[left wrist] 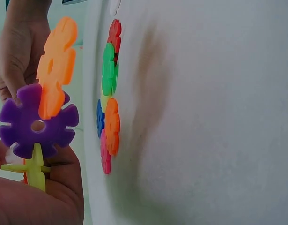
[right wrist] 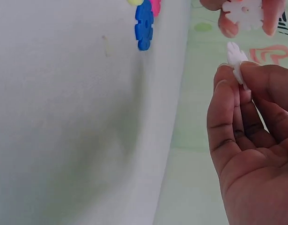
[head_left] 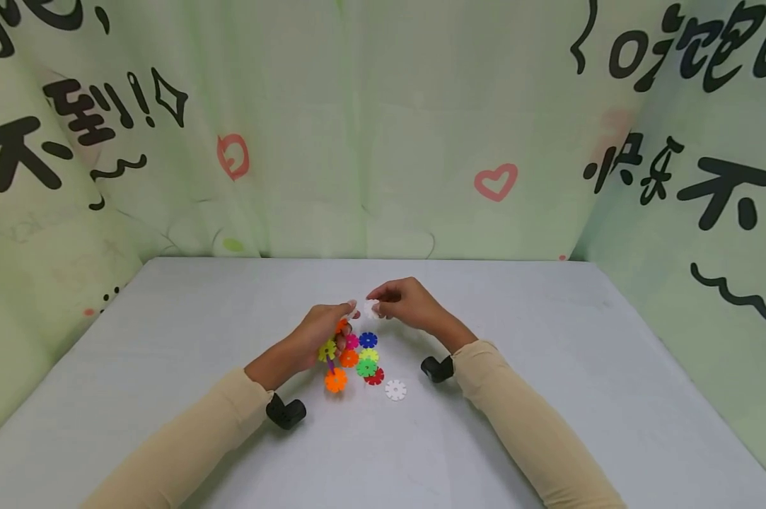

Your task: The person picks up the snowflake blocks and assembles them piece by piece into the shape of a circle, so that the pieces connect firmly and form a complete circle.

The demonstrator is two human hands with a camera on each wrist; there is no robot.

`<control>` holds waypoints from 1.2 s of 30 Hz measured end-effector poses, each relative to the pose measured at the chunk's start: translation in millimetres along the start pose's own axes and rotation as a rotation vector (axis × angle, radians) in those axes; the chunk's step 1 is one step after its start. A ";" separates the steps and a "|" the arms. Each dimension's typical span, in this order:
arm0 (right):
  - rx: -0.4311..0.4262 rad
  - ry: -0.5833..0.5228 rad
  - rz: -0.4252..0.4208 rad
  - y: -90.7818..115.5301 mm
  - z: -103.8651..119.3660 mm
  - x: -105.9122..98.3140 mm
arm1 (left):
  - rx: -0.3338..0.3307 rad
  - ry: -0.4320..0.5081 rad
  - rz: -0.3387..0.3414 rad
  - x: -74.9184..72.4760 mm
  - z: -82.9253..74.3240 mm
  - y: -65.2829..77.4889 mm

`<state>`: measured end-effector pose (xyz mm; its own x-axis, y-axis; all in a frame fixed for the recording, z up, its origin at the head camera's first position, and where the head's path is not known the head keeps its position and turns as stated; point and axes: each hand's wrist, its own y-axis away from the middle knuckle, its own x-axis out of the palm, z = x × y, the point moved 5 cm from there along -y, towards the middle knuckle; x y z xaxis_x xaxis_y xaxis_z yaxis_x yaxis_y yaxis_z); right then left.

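Observation:
My left hand (head_left: 311, 334) grips a chain of interlocking snowflake discs above the table. In the left wrist view the chain shows an orange disc (left wrist: 59, 61) slotted into a purple disc (left wrist: 23, 117), then yellow pieces (left wrist: 37, 171) running into the palm. At its other end a white disc (right wrist: 245, 13) sits between the left thumb and fingers. With thumb and fingertips my right hand (head_left: 414, 305) pinches another white snowflake disc (right wrist: 237, 61), seen nearly edge-on. The two white discs face each other with a small gap between them.
Below the hands, loose discs lie clustered on the white table (head_left: 523, 438): blue (head_left: 368, 340), pink (head_left: 352, 341), orange (head_left: 349, 358), yellow (head_left: 371, 354), green (head_left: 366, 367) and red (head_left: 375, 377). A single white disc (head_left: 395, 390) lies nearer the front. Printed curtains (head_left: 383, 127) surround the table's back and sides.

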<state>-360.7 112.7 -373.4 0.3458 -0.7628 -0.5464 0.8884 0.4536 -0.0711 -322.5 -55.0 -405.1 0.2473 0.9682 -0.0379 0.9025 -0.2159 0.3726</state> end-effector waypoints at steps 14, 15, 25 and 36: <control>0.084 -0.122 -0.019 -0.8 8.4 0.4 | 0.026 -0.031 0.069 5.5 -0.6 2.0; 0.091 -0.131 -0.020 -0.8 8.5 0.5 | 0.031 -0.033 0.070 5.7 -0.8 1.7; 0.206 -0.210 -0.005 2.1 6.0 3.0 | 0.052 -0.074 0.030 6.2 -3.5 0.6; 0.166 -0.172 0.037 5.8 7.7 7.2 | 0.093 -0.104 0.095 2.6 0.7 1.8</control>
<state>-350.7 106.3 -371.4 0.4124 -0.8209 -0.3951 0.9069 0.4111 0.0925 -319.9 -53.0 -405.2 0.3642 0.9255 -0.1044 0.9007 -0.3214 0.2923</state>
